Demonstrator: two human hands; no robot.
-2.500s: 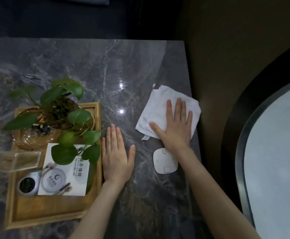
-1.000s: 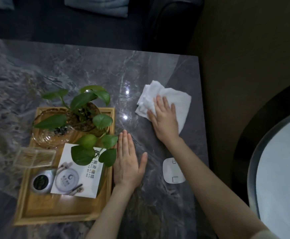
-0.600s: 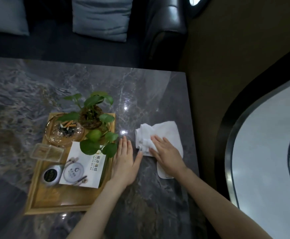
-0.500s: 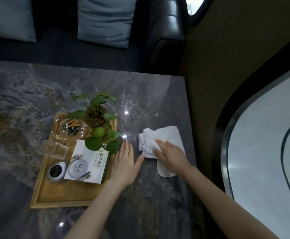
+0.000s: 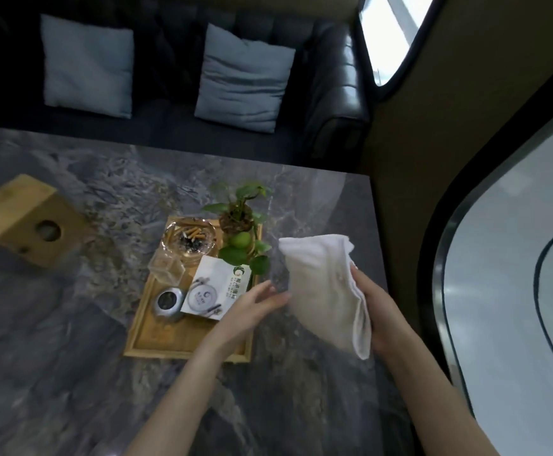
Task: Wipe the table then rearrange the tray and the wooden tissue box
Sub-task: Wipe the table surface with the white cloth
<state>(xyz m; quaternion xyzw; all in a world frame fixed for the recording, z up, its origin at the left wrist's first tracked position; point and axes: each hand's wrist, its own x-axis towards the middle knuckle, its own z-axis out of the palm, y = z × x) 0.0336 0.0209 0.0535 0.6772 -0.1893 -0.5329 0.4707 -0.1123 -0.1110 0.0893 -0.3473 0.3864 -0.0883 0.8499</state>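
Observation:
A white cloth (image 5: 324, 287) hangs lifted off the grey marble table (image 5: 71, 324). My right hand (image 5: 375, 311) grips its right edge. My left hand (image 5: 252, 307) touches its left edge with the fingertips; whether it grips is unclear. The wooden tray (image 5: 156, 337) lies just left of my left hand, carrying a potted plant (image 5: 240, 225), a glass ashtray (image 5: 189, 240), a white card (image 5: 215, 291) and a small metal tin (image 5: 167, 302). The wooden tissue box (image 5: 21, 218) with a round hole stands at the table's far left.
A dark sofa (image 5: 334, 93) with two blue-grey cushions (image 5: 242, 77) runs along the table's far side. The table's right edge lies close to my right hand, beside a brown wall and a curved pale surface (image 5: 515, 291). A clear plastic box (image 5: 166, 268) sits on the tray.
My right hand has lifted the cloth from the table, and my left hand has risen off the tabletop to meet it. The view has tilted up, bringing the tissue box and sofa into sight.

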